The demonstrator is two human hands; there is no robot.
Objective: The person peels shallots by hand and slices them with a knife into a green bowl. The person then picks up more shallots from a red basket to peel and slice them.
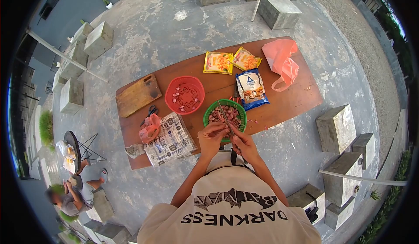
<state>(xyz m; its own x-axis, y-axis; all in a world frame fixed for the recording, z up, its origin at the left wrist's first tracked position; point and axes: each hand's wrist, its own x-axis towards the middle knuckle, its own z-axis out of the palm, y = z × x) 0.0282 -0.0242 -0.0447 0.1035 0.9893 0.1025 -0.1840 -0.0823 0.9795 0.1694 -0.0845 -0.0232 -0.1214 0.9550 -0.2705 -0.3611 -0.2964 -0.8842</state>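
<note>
My right hand [245,146] is closed around a knife [225,115], its blade pointing away from me over the green basket. Beside it, my left hand [211,137] has its fingers pinched together near the blade; whatever small piece they hold is too small to make out. Below both hands, the green basket [245,121] is filled with small reddish-purple bulbs that look like shallots [217,116]. A red basket [202,94] to the left holds several small pale pink bulbs [176,94] along its left side and bottom.
On the brown table [218,87] lie a cutting board [139,95], scissors [151,110], newspaper [171,140], a small red plastic bag [150,128], yellow packets [218,63], a blue-and-white packet [252,89] and a larger red bag [281,61]. Another person [76,196] sits at far left.
</note>
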